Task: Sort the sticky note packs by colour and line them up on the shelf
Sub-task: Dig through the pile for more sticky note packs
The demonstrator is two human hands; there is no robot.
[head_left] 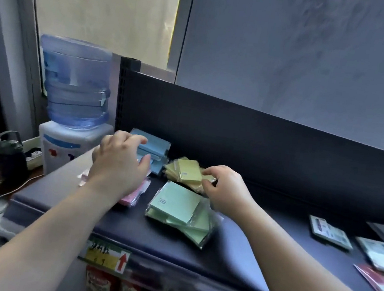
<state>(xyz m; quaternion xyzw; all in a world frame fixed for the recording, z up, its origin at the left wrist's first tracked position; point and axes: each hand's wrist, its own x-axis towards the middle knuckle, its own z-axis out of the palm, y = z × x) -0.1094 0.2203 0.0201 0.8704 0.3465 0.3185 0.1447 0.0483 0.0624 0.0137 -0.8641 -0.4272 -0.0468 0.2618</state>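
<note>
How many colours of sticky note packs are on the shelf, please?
4: blue packs at the back left, yellow packs right of them, green packs nearest, pink packs partly hidden under the left hand.

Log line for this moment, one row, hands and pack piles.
left hand: gripping blue packs | right hand: pinching yellow packs | green packs: loose pile | pink packs: behind left wrist

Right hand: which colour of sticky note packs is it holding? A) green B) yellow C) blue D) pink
B: the right hand pinches the edge of the yellow packs at the back of the shelf, while the left hand grips the blue packs.
</note>
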